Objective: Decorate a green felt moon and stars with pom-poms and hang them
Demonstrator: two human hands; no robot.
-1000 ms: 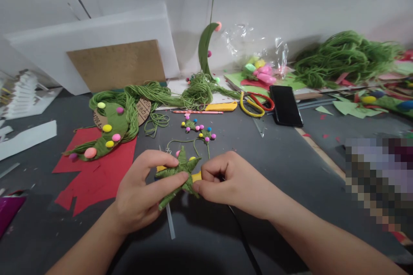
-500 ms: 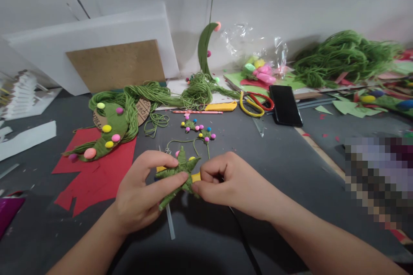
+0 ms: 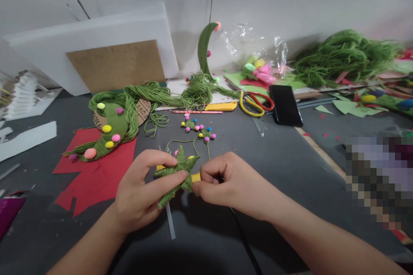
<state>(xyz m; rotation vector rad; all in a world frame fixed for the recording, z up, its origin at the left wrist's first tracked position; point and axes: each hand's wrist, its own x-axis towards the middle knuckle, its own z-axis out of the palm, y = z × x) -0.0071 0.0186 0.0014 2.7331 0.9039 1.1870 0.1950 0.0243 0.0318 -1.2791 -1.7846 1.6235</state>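
Note:
A green yarn-wrapped star (image 3: 178, 171) sits between both hands above the dark table (image 3: 284, 167). My left hand (image 3: 142, 193) grips it, thumb on top and forefinger across its front. My right hand (image 3: 226, 180) is curled, its fingertips pinched at the star's right point, where a bit of yellow (image 3: 195, 176) shows. What the right fingers pinch is too small to make out. A black cable (image 3: 245, 240) runs out from under the right hand. A grey stick (image 3: 170, 221) lies under the star.
Red paper (image 3: 97, 176) and a yarn leaf with pom-poms (image 3: 106, 137) lie to the left. Small pom-pom sprigs (image 3: 198, 129), green yarn (image 3: 161, 94), a yellow knife (image 3: 221, 106), scissors (image 3: 254, 103) and a phone (image 3: 285, 105) lie beyond. White boards (image 3: 97, 38) lean at the back.

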